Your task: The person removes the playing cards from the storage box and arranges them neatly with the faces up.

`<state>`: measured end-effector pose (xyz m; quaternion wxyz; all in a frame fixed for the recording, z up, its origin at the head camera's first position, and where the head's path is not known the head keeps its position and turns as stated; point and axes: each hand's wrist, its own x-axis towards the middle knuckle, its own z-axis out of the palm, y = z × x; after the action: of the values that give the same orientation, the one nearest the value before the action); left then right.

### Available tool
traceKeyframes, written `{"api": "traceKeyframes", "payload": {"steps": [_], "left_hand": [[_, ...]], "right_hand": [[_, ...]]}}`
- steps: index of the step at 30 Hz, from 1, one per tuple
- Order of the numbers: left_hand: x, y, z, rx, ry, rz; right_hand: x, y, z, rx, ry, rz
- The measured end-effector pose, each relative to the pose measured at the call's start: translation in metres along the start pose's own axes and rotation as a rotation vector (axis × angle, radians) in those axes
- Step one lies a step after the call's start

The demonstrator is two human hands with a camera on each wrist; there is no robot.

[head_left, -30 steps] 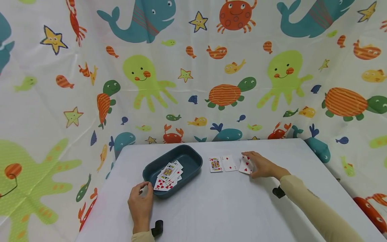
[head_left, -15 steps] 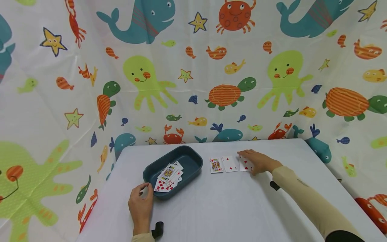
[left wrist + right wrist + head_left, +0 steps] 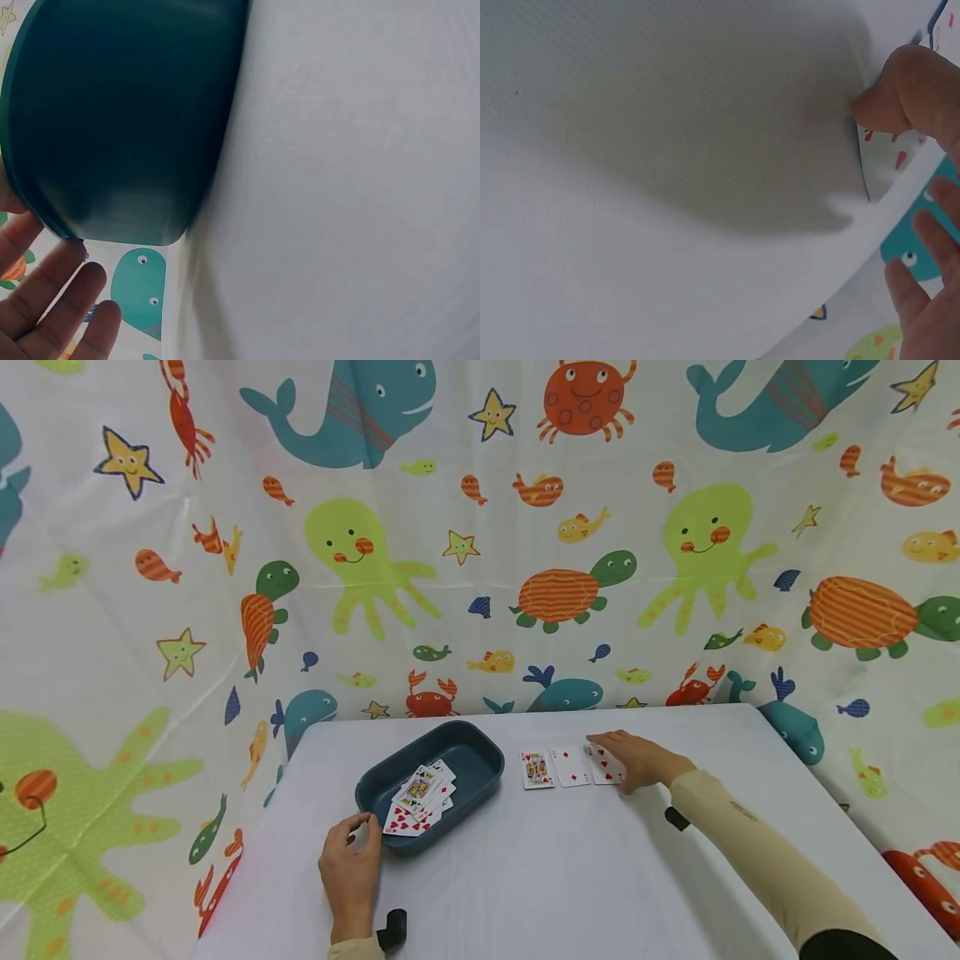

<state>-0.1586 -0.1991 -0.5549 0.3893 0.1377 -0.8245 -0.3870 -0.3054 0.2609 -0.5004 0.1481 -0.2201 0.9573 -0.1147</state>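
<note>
My right hand (image 3: pixel 641 760) holds a playing card with red hearts (image 3: pixel 604 767) by its edges, its thumb at the near edge, low over the white table. In the right wrist view the thumb (image 3: pixel 900 94) presses that card's edge (image 3: pixel 889 161); the other fingers are spread. To its left lie a diamonds card (image 3: pixel 572 767) and a king (image 3: pixel 537 770), face up in a row. My left hand (image 3: pixel 350 868) pinches the near-left rim of a dark teal tray (image 3: pixel 468 756). Several face-up cards (image 3: pixel 417 800) overlap in the tray.
A white cloth (image 3: pixel 540 877) covers the table. Behind and beside it hangs a curtain (image 3: pixel 465 585) printed with sea animals. A black wrist camera mount (image 3: pixel 392 929) sits at the left wrist, another dark mount (image 3: pixel 677 818) at the right.
The right hand has moved left with the hearts card, which now lies close beside the diamonds card and straighter in the row. The left hand and tray have stayed in place.
</note>
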Motion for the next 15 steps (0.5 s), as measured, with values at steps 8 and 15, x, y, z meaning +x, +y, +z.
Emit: {"api": "traceKeyframes", "payload": {"steps": [8, 15], "left_hand": [[0.0, 0.0, -0.001, 0.001, 0.008, 0.003], [0.0, 0.001, -0.001, -0.006, 0.016, 0.021]], "right_hand": [[-0.006, 0.005, 0.005, 0.072, 0.042, 0.03], [-0.019, 0.014, 0.012, 0.21, 0.139, 0.017]]}}
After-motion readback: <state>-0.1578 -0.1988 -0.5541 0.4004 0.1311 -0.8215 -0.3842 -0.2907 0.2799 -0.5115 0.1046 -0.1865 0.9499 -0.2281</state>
